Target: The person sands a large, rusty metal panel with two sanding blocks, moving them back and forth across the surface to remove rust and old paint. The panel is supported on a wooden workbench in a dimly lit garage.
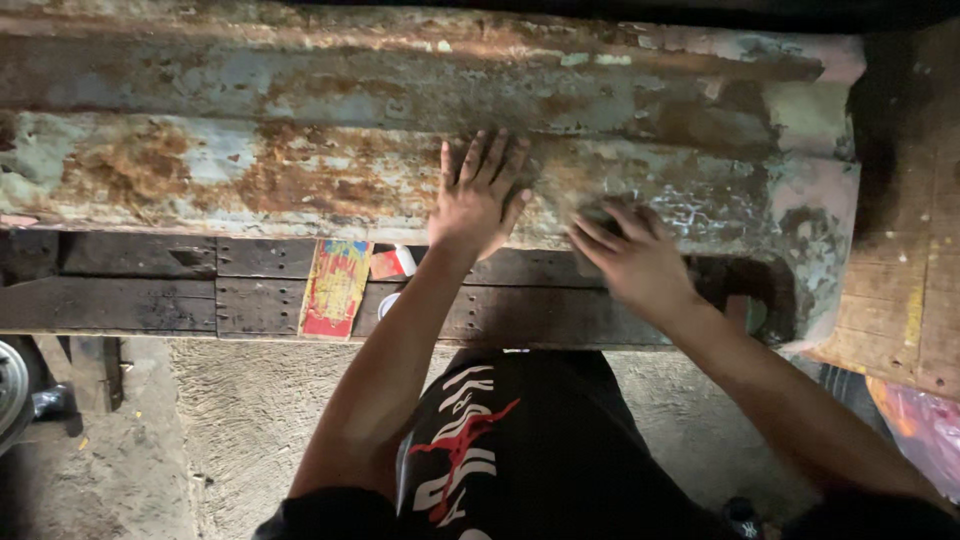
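Note:
A long rusty metal panel (250, 160) with flaking pale blue paint lies across a dark wooden bench (140, 290) in front of me. My left hand (480, 200) rests flat on the panel near its front edge, fingers spread, holding nothing. To its right, my right hand (635, 260) presses down on the panel with its fingers together over a small dark pad (603, 212), which the fingertips mostly hide. White scratch marks (690, 210) show on the metal just right of that hand.
A colourful flat packet (335, 288) and a small red and white item (392, 263) lie on the bench below the panel. Wooden boards (915, 260) stand at the right, with a pink plastic bag (925, 425) below them. A concrete floor (230, 420) lies underneath.

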